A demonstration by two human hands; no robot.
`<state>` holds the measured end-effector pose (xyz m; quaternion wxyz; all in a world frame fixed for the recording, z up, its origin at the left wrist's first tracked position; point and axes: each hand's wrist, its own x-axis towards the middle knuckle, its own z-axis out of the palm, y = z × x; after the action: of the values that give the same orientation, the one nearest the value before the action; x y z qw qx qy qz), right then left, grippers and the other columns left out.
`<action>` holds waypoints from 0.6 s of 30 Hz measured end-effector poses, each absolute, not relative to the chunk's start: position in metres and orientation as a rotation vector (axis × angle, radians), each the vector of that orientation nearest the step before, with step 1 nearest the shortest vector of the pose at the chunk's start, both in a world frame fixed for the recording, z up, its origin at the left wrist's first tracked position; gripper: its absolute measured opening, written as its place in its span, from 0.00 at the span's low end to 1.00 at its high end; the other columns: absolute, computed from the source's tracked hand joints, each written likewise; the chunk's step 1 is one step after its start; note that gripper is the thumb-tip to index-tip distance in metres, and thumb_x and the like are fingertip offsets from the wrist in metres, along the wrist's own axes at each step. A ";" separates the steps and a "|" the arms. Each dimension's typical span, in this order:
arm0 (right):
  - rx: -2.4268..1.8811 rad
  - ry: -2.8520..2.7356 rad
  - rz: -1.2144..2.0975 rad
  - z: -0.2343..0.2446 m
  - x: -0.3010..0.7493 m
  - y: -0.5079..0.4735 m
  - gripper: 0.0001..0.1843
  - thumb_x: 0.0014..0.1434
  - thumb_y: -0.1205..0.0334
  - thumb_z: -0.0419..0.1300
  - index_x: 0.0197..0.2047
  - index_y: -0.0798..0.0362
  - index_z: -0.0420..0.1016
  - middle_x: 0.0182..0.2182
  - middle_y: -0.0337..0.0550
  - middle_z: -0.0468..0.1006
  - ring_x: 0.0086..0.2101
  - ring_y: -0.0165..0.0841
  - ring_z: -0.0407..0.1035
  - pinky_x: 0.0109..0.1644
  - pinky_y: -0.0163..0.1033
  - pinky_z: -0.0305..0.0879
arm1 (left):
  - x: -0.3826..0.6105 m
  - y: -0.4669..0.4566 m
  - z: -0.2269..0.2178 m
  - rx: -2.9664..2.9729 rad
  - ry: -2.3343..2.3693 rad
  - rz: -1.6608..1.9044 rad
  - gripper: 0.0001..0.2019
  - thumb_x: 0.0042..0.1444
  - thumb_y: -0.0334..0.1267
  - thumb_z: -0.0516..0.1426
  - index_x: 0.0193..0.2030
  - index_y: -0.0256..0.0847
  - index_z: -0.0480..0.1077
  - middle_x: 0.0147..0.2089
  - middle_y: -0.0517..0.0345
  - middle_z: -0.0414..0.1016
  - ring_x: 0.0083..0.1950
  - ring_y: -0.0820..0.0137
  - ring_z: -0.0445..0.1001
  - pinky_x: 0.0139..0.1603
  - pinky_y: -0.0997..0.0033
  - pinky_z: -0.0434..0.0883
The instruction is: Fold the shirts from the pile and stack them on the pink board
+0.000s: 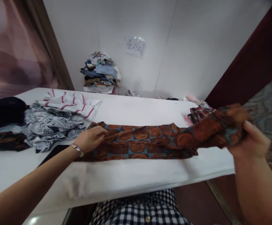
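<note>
A brown and orange patterned shirt (138, 142) with teal patches lies in a long narrow strip across the white table (147, 172). At its left end, my left hand (92, 139) is closed with bent fingers on the cloth; the fingertips are partly hidden. My right hand (252, 140) grips the bunched right end of the shirt, lifted above the table and a little blurred. The middle of the shirt rests on the table, and its right part slopes up to my right hand. A black flat item (56, 153) shows by my left forearm.
Crumpled clothes lie on the left: a striped white one (70, 103), a black-and-white print one (53, 125) and a black one (6, 112). A clothes stack (100, 73) stands by the wall. Folded cloth (199, 113) sits at the right, behind the lifted shirt end.
</note>
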<state>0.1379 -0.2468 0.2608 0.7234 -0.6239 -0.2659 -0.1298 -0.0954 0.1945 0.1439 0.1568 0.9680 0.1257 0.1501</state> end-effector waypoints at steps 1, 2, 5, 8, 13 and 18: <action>-1.329 -0.616 -0.196 0.268 0.139 -0.235 0.12 0.45 0.52 0.62 0.19 0.50 0.68 0.20 0.39 0.70 0.19 0.32 0.66 0.25 0.42 0.70 | -0.088 0.180 0.153 2.652 0.291 0.460 0.14 0.56 0.43 0.50 0.42 0.40 0.73 0.43 0.52 0.76 0.42 0.65 0.73 0.43 0.65 0.69; -1.283 -0.652 -0.109 0.275 0.138 -0.220 0.13 0.43 0.54 0.64 0.19 0.52 0.67 0.19 0.37 0.68 0.17 0.28 0.63 0.20 0.37 0.66 | -0.079 0.163 0.162 2.520 0.218 0.475 0.15 0.56 0.46 0.52 0.43 0.40 0.72 0.43 0.52 0.76 0.42 0.65 0.73 0.44 0.65 0.70; -1.331 -0.794 0.149 0.292 0.126 -0.164 0.11 0.46 0.55 0.66 0.26 0.54 0.72 0.21 0.38 0.71 0.24 0.31 0.70 0.24 0.33 0.66 | -0.052 0.110 0.186 2.046 0.029 0.453 0.24 0.53 0.51 0.56 0.53 0.41 0.67 0.49 0.48 0.75 0.44 0.64 0.74 0.46 0.63 0.72; -1.476 -1.099 0.453 0.301 0.112 -0.106 0.14 0.52 0.52 0.62 0.35 0.54 0.76 0.26 0.37 0.76 0.36 0.37 0.75 0.36 0.38 0.71 | -0.029 0.071 0.198 1.603 -0.088 0.364 0.31 0.50 0.53 0.59 0.60 0.44 0.62 0.58 0.46 0.70 0.50 0.59 0.74 0.46 0.60 0.74; -1.497 -1.187 0.438 0.272 0.153 -0.068 0.15 0.58 0.55 0.56 0.48 0.45 0.74 0.45 0.35 0.78 0.52 0.35 0.69 0.57 0.48 0.62 | -0.022 0.058 0.183 1.280 0.177 0.391 0.22 0.48 0.47 0.63 0.49 0.39 0.73 0.50 0.49 0.77 0.52 0.56 0.74 0.52 0.57 0.73; -1.879 -0.913 0.515 0.184 0.227 -0.099 0.18 0.48 0.74 0.56 0.41 0.54 0.77 0.43 0.45 0.80 0.48 0.36 0.72 0.57 0.45 0.63 | -0.045 0.070 0.159 1.324 0.252 0.398 0.22 0.48 0.46 0.63 0.51 0.43 0.73 0.48 0.53 0.78 0.54 0.56 0.73 0.57 0.53 0.70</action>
<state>0.2265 -0.0989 0.1837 0.4750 -0.7685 -0.3734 0.2105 -0.0446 0.0695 0.1589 0.7631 0.6089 0.1157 0.1831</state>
